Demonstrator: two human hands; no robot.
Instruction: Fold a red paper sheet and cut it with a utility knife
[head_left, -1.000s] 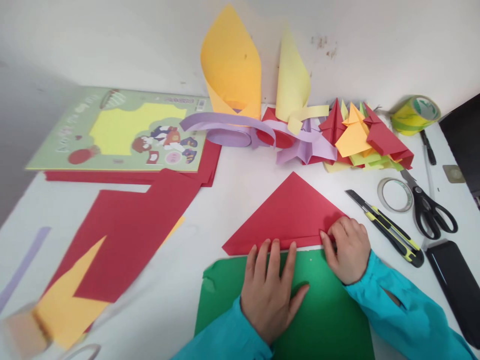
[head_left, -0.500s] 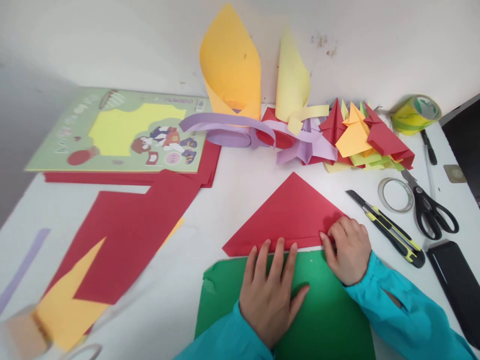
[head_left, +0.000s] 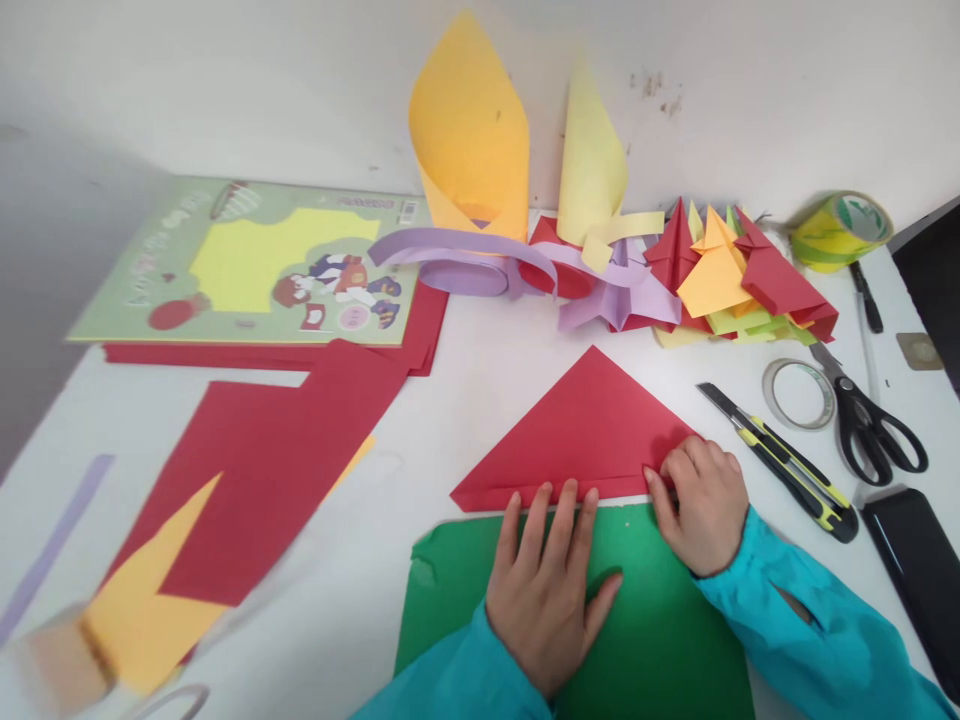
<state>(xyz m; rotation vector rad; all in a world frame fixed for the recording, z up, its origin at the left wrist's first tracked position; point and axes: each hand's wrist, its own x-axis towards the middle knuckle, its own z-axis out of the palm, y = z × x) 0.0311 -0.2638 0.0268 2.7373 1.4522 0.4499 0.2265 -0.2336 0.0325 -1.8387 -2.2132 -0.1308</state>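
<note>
A sheet of red paper (head_left: 577, 430), folded into a triangle with a narrow strip turned up along its near edge, lies flat in front of me. My left hand (head_left: 551, 590) rests palm down with fingers spread, fingertips on that folded strip and palm over a green sheet (head_left: 450, 610). At the triangle's right corner, my right hand (head_left: 701, 505) is closed, thumb and curled fingers pinching the red paper. Part of that corner is hidden under the fingers.
To the right lie a utility knife (head_left: 780, 462) with its blade out, a tape roll (head_left: 799, 393), scissors (head_left: 874, 425) and a black case (head_left: 915, 580). Folded paper shapes (head_left: 720, 270) line the wall. Red sheets (head_left: 277, 430) and a green picture pad (head_left: 157, 270) are at left.
The whole view has shifted slightly, so things appear a little further right. My left fingertips show marginally lower on the folded strip; my right hand keeps its pinch.
</note>
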